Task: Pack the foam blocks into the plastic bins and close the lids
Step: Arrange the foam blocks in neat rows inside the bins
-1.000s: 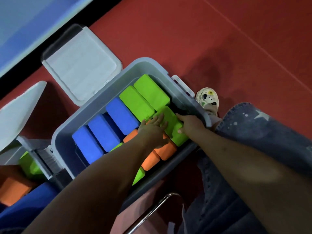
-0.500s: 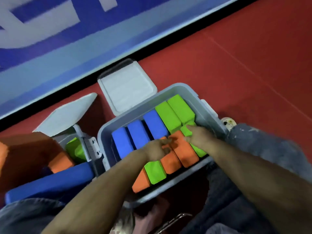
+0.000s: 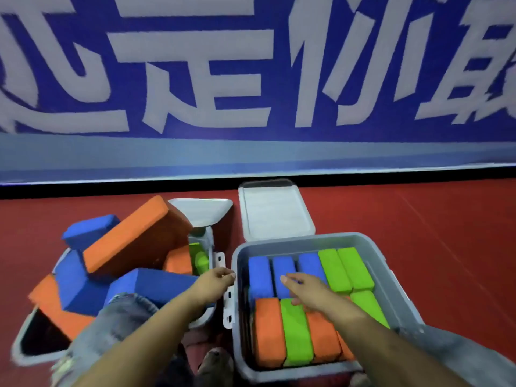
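A grey plastic bin (image 3: 386, 263) on the right holds blue, green and orange foam blocks (image 3: 296, 333) in two tidy rows. Its white lid (image 3: 275, 212) lies open behind it. My right hand (image 3: 305, 289) hovers over the blocks with fingers spread, holding nothing. My left hand (image 3: 216, 280) is beside the bin's left rim with fingers loosely curled; I cannot tell whether it touches the rim. A second bin (image 3: 23, 350) on the left is heaped with loose blue and orange blocks (image 3: 131, 244), its lid (image 3: 201, 210) open behind.
Red floor (image 3: 418, 227) stretches to the right and behind the bins. A blue banner wall (image 3: 251, 79) with white lettering stands at the back. My jeans-clad knees (image 3: 117, 317) sit at the bottom, between and beside the bins.
The view has tilted up to show the wall and both bins. My hands have lifted off the blocks; the left one moved out to the bin's left rim.
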### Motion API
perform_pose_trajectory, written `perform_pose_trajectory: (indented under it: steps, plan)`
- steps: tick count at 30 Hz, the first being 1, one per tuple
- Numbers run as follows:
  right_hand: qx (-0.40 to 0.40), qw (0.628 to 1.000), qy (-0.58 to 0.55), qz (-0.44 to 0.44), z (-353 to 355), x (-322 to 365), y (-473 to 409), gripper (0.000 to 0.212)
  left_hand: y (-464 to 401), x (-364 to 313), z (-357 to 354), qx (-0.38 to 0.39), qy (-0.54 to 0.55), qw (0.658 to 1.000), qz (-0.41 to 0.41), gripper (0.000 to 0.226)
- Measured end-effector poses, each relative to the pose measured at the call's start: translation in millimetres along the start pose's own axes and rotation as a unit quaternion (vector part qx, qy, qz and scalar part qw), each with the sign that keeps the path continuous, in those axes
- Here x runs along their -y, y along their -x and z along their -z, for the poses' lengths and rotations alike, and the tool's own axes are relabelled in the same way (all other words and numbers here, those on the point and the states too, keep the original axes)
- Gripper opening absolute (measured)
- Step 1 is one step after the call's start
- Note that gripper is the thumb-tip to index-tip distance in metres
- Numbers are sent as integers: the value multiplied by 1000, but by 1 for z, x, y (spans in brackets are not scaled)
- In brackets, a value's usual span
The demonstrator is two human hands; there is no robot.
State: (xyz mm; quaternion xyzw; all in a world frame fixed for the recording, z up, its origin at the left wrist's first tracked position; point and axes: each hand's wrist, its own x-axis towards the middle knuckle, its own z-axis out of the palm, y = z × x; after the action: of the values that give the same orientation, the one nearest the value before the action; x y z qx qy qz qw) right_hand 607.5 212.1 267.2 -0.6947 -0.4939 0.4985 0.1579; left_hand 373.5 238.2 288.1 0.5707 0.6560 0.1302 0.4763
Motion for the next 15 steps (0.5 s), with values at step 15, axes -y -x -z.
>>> perform_pose_trajectory:
  steps: [15]
  plan:
    - [110, 986, -88, -91, -102, -4, -87, 30, -59, 71, -51, 72, 10, 987, 145, 29]
